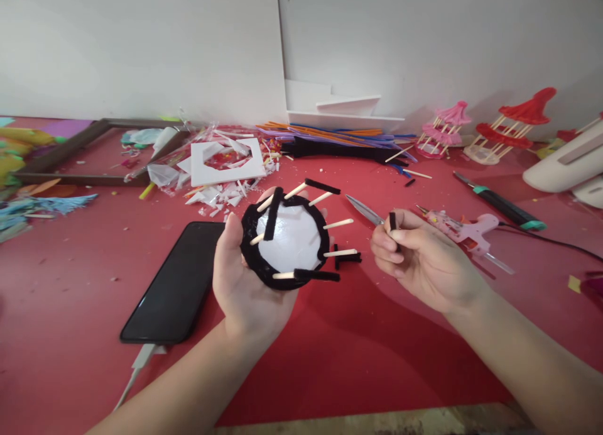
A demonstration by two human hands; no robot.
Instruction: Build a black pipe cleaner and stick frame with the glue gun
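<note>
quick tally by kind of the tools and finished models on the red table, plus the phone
scissors: 1
glue gun, pink: 1
green-banded tool: 1
phone, black: 1
tiered stick models, one pink, one red: 2
total: 6

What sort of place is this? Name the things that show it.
Probably a craft worktable: a pink glue gun, a heap of coloured pipe cleaners and finished stick pagoda models lie on the red table.
</note>
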